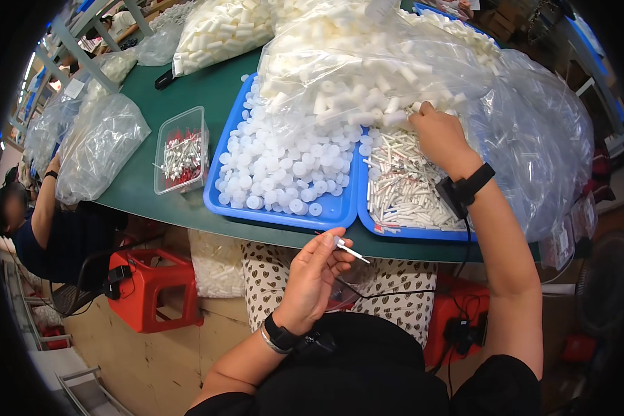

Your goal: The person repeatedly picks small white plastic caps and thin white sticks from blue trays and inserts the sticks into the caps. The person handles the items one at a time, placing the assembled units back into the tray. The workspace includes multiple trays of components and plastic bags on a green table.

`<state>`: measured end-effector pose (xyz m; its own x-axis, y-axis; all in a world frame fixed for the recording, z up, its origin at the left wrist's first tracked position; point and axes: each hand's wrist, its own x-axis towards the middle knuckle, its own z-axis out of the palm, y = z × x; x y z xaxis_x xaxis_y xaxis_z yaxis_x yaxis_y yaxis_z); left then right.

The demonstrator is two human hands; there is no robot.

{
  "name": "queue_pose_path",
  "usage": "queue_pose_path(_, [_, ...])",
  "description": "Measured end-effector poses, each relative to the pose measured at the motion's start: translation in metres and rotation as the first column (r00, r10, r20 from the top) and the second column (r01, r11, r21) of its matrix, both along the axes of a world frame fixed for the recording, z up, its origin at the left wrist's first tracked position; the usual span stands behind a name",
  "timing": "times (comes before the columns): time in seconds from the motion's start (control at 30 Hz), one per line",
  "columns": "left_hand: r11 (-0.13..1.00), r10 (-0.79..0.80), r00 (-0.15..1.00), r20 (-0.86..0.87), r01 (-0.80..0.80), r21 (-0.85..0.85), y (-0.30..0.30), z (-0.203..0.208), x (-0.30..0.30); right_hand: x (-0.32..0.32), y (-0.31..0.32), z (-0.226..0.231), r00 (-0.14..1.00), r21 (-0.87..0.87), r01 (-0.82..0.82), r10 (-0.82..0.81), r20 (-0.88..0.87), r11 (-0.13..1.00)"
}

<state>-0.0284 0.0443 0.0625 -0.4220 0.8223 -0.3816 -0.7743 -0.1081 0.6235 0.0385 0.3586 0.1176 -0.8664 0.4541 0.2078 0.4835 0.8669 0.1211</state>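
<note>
In front of my lap, my left hand (pixel 315 274) pinches a thin white stick (pixel 353 254) with a small translucent cap near its upper end. My right hand (pixel 445 137) reaches over the right blue tray; its curled fingertips close on a short white cylinder (pixel 416 107) at the edge of a clear bag (pixel 367 62) full of such pieces. Beneath that hand, many thin white sticks (pixel 402 184) fill the right tray. Translucent round caps (pixel 284 166) are heaped in the left blue tray (pixel 305 218). The right palm and thumb are hidden.
A clear plastic box (pixel 182 154) with red-and-white small parts stands left of the trays on the green table (pixel 135 187). Another bag of white cylinders (pixel 222 35) lies behind. A black cable (pixel 395 294) crosses my lap. A red stool (pixel 152 291) and another person (pixel 45 208) are at left.
</note>
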Motion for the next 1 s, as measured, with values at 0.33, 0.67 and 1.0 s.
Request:
queue_pose_path(0.33, [1.0, -0.016, 1.0, -0.004, 0.016, 0.02, -0.002, 0.002, -0.002, 0.012, 0.011, 0.012, 0.989, 0.034, -0.128, 0.13, -0.065, 0.991])
queue_pose_path(0.67, [0.975, -0.029, 0.969, -0.246, 0.082, 0.209, -0.004, 0.019, -0.004, 0.058, -0.156, 0.036, 0.932, -0.792, -0.335, 0.056, -0.358, 0.51])
queue_pose_path(1.0, [0.976, -0.176, 0.913, -0.368, 0.209, 0.052, -0.008, 0.008, 0.003, 0.081, -0.174, -0.01, 0.924, -0.906, -0.257, -0.361, -0.128, -0.337])
